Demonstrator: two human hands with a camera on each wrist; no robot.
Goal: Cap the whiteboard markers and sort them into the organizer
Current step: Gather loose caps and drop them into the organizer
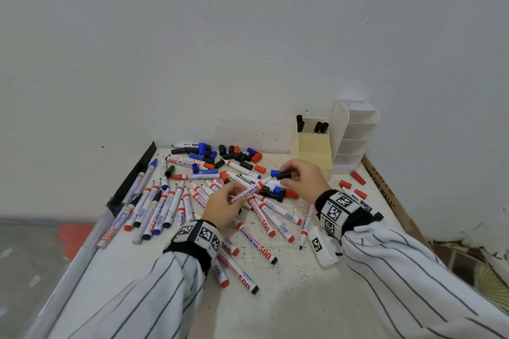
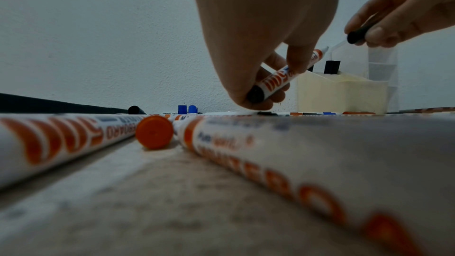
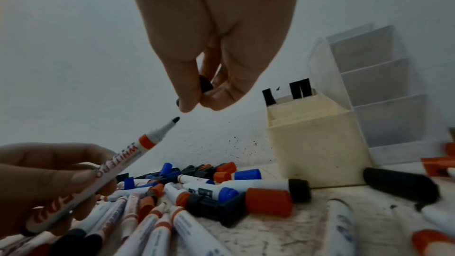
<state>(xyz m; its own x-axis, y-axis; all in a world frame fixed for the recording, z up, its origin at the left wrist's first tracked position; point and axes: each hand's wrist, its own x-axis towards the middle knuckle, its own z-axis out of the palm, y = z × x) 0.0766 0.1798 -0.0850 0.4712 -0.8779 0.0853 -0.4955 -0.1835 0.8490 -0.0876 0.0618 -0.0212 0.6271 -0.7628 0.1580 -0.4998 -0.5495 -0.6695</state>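
Striped sleeves (image 1: 143,292) lead to both hands over the tabletop (image 1: 303,297). Left hand (image 1: 224,208) has its grip closed round an uncapped whiteboard marker (image 1: 249,192), black tip angled up toward the right hand (image 1: 301,177), whose grip pinches a black cap (image 1: 283,175) just beyond that tip, not touching. Loose markers and caps litter the speckled surface; the white organizer (image 1: 355,132) stands against the wall (image 1: 248,36).

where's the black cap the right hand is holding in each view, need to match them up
Head: black cap pinched in the right hand, centre, just in front of the organizer.
Left wrist: upper right, above the organizer.
Right wrist: top centre, between the fingertips, left of the organizer.
Shared landmark: the cream organizer with black-capped markers standing in it.
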